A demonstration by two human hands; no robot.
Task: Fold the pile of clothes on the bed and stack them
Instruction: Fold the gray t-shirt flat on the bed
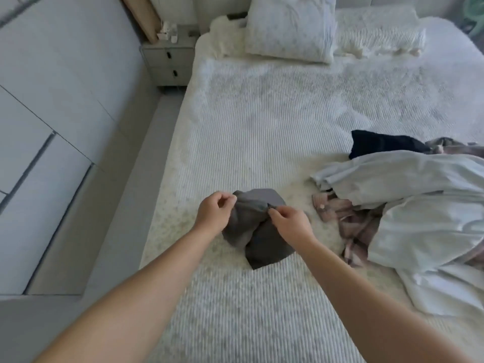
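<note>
Up close, both bare forearms reach out over the bed (248,127), meeting at a grey garment (258,226) that lies crumpled on the ribbed cover, set apart from everything else. The left hand (213,213) is closed to a pinch at the garment's upper left edge; the right hand (289,224) pinches a fold near its top middle, fingers curled in tight. Holding one edge at two points like this looks like a way to find a hem or waistband and shake the cloth flat, so I judge the step to be spreading it out before the first fold. What kind of garment it is cannot be told while it is bunched.

Just to the right lies the pile (408,205) still to be done: a pale sheet-like piece on top, a plaid piece (351,226) poking out under it, and a dark piece (379,145) at the far side. The grey one sits clear of it, probably to give folding room. No folded stack shows, so the task seems barely begun.

Farther off, a pillow (290,27) leans at the head, and a nightstand (170,64) stands left of the bed.
</note>
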